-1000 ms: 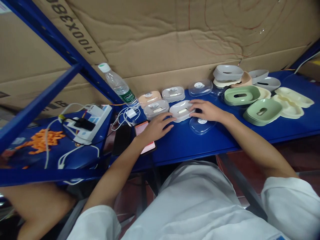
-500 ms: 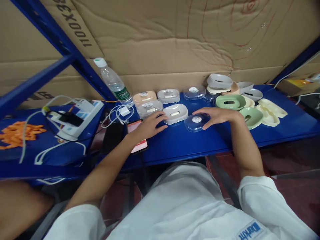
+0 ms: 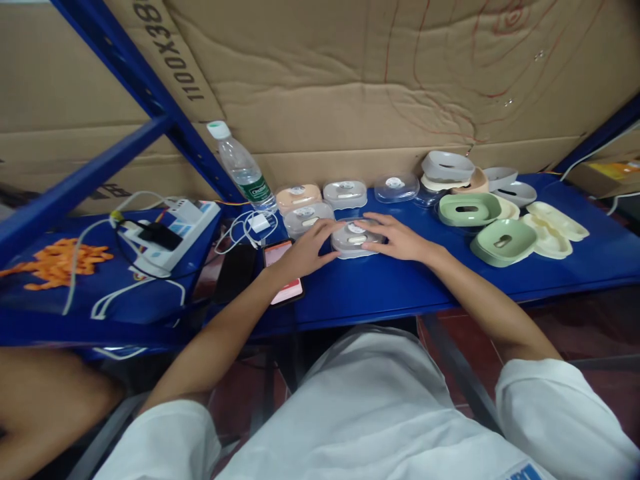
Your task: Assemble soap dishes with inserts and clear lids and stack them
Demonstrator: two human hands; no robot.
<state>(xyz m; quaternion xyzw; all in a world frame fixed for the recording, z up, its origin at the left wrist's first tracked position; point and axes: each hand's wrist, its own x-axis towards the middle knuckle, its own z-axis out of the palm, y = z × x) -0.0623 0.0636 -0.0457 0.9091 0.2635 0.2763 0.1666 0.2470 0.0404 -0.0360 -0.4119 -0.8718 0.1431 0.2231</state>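
Note:
A grey soap box point(image 3: 345, 250) sits near the middle of the blue table, with a clear plastic lid point(image 3: 355, 229) bearing a round white sticker over it. My right hand point(image 3: 400, 239) grips the lid from the right, thumb low and fingers along the far side. From the left, my left hand point(image 3: 307, 253) curves its fingers and thumb around the box's edge. Whether the lid is pressed fully down I cannot tell. Behind stand lidded boxes: a peach one point(image 3: 299, 197), a grey one point(image 3: 345, 193) and another grey one point(image 3: 306, 217), partly behind my left hand.
A loose clear lid point(image 3: 397, 190) lies at the back. Green soap dishes point(image 3: 505, 241), stacked grey dishes point(image 3: 447, 167) and cream inserts point(image 3: 557, 227) crowd the right. Leftward are a phone point(image 3: 285, 293), water bottle point(image 3: 245, 170), white cable point(image 3: 245, 230), power strip point(image 3: 183, 237) and orange pieces point(image 3: 70, 263).
My right hand has carried the clear lid left, from the table beside the grey soap box to on top of it. My left hand has closed in on the box's left side.

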